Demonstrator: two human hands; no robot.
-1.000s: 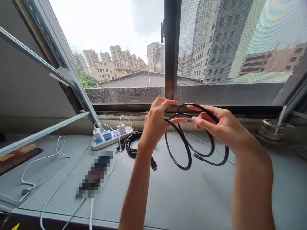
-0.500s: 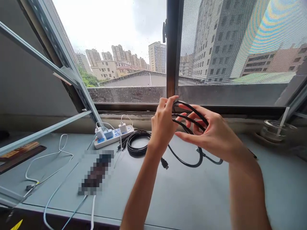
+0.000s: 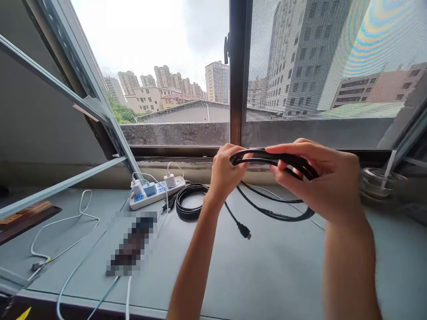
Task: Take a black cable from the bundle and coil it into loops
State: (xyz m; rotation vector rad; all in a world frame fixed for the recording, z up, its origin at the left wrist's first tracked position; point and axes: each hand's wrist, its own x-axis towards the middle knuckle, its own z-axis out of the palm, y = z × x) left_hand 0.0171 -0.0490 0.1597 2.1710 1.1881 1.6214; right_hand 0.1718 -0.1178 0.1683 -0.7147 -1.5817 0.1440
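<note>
A black HDMI cable (image 3: 276, 215), looped into a loose coil, is held up in front of the window by both hands. My left hand (image 3: 228, 171) is closed around the left end of the loops. On the right side, my right hand (image 3: 320, 173) pinches the strands between thumb and fingers. One cable end with its black connector (image 3: 244, 230) dangles below my left hand. Behind my left forearm, a second coiled black cable (image 3: 187, 213) lies on the desk.
A white power strip (image 3: 156, 193) with several plugged-in chargers stands at the back left. A pixelated dark object (image 3: 131, 246) lies in front of it. White cables (image 3: 80, 215) trail across the desk's left side. A glass jar (image 3: 378, 180) is at the back right.
My right hand has moved right and now grips the bunched loops, which stretch flatter between both hands. The dangling connector has swung slightly right and down.
</note>
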